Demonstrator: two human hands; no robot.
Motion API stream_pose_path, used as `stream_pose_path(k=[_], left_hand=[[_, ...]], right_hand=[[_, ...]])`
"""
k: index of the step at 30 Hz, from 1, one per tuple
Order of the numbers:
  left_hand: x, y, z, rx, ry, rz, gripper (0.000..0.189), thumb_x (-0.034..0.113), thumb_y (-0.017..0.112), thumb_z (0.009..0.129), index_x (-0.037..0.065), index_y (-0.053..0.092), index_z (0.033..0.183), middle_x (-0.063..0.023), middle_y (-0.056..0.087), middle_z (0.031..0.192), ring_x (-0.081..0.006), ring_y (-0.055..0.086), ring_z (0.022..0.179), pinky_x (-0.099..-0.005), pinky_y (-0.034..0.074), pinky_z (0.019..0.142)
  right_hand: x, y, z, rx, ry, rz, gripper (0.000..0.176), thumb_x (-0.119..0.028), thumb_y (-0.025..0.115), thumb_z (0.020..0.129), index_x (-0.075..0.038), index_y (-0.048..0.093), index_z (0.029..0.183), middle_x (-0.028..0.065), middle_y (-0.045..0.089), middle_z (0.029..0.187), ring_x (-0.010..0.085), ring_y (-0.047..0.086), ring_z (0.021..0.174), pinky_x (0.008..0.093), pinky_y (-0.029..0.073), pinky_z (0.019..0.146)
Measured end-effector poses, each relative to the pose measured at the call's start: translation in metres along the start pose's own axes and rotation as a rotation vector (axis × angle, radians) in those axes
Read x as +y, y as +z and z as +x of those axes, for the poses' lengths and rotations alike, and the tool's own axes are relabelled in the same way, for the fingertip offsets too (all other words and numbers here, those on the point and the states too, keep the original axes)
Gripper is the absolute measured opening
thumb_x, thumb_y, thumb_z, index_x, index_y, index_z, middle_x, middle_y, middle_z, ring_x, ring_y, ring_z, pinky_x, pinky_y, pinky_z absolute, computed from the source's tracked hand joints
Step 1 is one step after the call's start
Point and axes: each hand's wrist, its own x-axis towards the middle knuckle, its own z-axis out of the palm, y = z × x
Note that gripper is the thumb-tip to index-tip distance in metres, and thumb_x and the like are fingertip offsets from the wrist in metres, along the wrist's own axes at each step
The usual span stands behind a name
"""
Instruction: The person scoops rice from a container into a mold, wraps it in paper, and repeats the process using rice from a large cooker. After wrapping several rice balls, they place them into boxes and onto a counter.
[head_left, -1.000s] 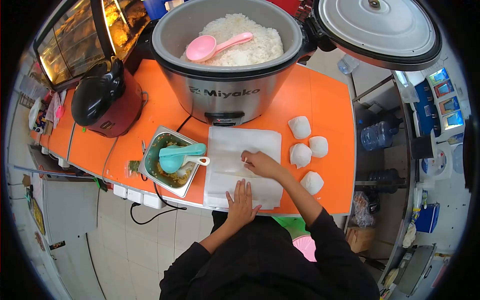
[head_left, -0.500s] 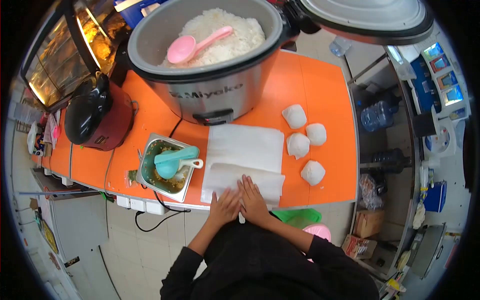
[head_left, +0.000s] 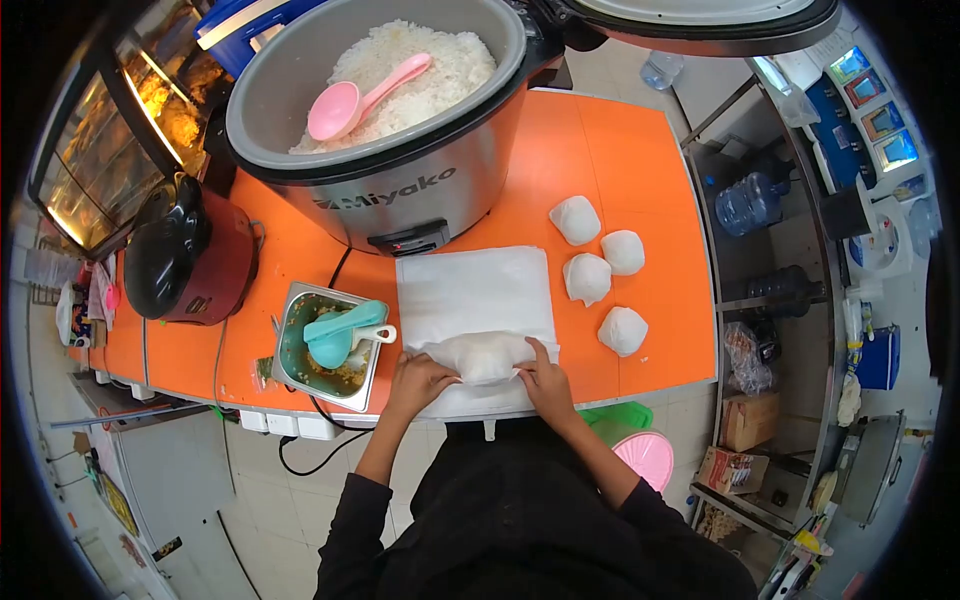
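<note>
A sheet of white wrapping paper [head_left: 484,352] lies folded over a rounded lump at the front edge of the orange table; the lump itself is hidden. My left hand [head_left: 424,384] pinches the paper at the left side of the lump. On the other side, my right hand [head_left: 543,378] pinches it as well. Under and behind it is a stack of flat white paper [head_left: 475,290]. To the right sit several white paper-wrapped bundles [head_left: 588,278]. Left of the stack, a metal container [head_left: 290,345] holds food scraps, a turquoise scoop [head_left: 338,335] and a white-handled utensil.
A large rice cooker [head_left: 400,200] full of rice, with a pink ladle [head_left: 345,108] in it, stands behind the paper, its lid raised. A smaller red cooker [head_left: 205,260] is at left. Shelves with water bottles [head_left: 750,203] line the right. A cable hangs off the front edge.
My hands have moved apart from the middle of the folded paper to its two sides, where they now pinch it. A rounded bulge now shows under the paper. The view has shifted slightly.
</note>
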Motion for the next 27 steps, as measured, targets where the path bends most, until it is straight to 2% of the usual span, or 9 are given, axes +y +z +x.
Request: stream_pose_path(k=[2,8,11,14,17,22,24,25,27], left_hand=[[0.004,0.006,0.002,-0.005,-0.098,-0.060,0.007,0.025,0.067,0.068,0.018,0.068,0.065,0.0011,0.060,0.061,-0.0141,0.055,0.067,-0.0343,0.033,0.067],[0.045,0.015,0.007,0.127,-0.710,-0.146,0.038,0.018,0.067,0.067,0.010,0.055,0.103,-0.0028,0.060,0.068,-0.0207,0.056,0.072,-0.0355,0.036,0.077],[0.062,0.000,0.032,0.243,-0.350,0.520,0.053,0.012,0.069,0.061,0.008,0.048,0.109,-0.0061,0.053,0.105,-0.0258,0.055,0.087,-0.0422,0.041,0.072],[0.010,0.020,0.063,-0.154,0.102,0.553,0.046,0.009,0.064,0.064,0.006,0.050,0.108,-0.0083,0.057,0.095,-0.0248,0.056,0.084,-0.0405,0.044,0.067],[0.002,-0.016,0.083,-0.455,0.134,0.178,0.046,0.006,0.066,0.059,0.009,0.055,0.104,-0.0109,0.060,0.082,-0.0273,0.059,0.076,-0.0392,0.045,0.064],[0.031,0.030,0.022,0.097,-0.300,0.159,0.049,0.005,0.057,0.071,0.015,0.051,0.118,-0.0136,0.062,0.072,-0.0286,0.061,0.067,-0.0389,0.047,0.058],[0.028,0.065,0.003,0.403,-0.285,-0.010,0.051,-0.001,0.051,0.074,0.009,0.045,0.123,-0.0166,0.060,0.072,-0.0291,0.059,0.059,-0.0384,0.048,0.055],[0.040,0.064,0.001,0.211,-0.550,-0.110,0.054,-0.003,0.049,0.075,0.004,0.039,0.127,-0.0197,0.060,0.088,-0.0298,0.061,0.068,-0.0364,0.049,0.059],[0.046,0.074,-0.004,0.320,-0.413,-0.110,0.055,-0.002,0.049,0.075,0.001,0.035,0.128,-0.0213,0.056,0.100,-0.0310,0.059,0.081,-0.0358,0.049,0.066]], right_hand=[[-0.006,0.004,0.006,0.044,0.097,0.150,0.054,-0.002,0.059,0.070,0.000,0.034,0.118,0.0109,0.062,0.074,0.0332,0.057,0.065,0.0386,0.045,0.067],[-0.025,0.002,0.035,0.246,0.211,-0.259,0.044,-0.002,0.058,0.069,-0.002,0.039,0.109,0.0111,0.059,0.072,0.0317,0.059,0.073,0.0418,0.046,0.067],[-0.032,0.000,0.062,0.069,-0.020,-0.811,0.053,-0.004,0.068,0.061,-0.002,0.040,0.106,0.0097,0.057,0.075,0.0294,0.058,0.080,0.0382,0.048,0.069],[-0.024,0.004,0.098,-0.277,-0.169,-0.806,0.048,-0.004,0.066,0.060,-0.004,0.046,0.103,0.0103,0.059,0.077,0.0284,0.058,0.079,0.0390,0.047,0.067],[-0.022,-0.003,0.107,-0.650,-0.233,-0.750,0.036,-0.004,0.062,0.064,-0.006,0.050,0.098,0.0101,0.059,0.079,0.0281,0.058,0.078,0.0393,0.047,0.065],[-0.019,0.003,0.037,-0.133,-0.134,-0.542,0.012,0.002,0.055,0.069,-0.002,0.057,0.080,0.0110,0.060,0.086,0.0288,0.058,0.076,0.0362,0.047,0.065],[0.000,0.017,0.026,0.226,-0.284,-0.244,0.026,0.007,0.049,0.071,-0.001,0.059,0.094,0.0118,0.059,0.087,0.0281,0.057,0.078,0.0349,0.047,0.068],[0.004,0.022,0.027,0.223,-0.286,-0.238,0.026,0.007,0.049,0.071,-0.001,0.059,0.094,0.0118,0.059,0.087,0.0281,0.057,0.078,0.0349,0.047,0.068],[0.010,0.027,0.017,0.244,-0.311,-0.202,0.042,0.008,0.047,0.073,0.001,0.049,0.115,0.0141,0.056,0.096,0.0298,0.054,0.088,0.0355,0.045,0.076]])
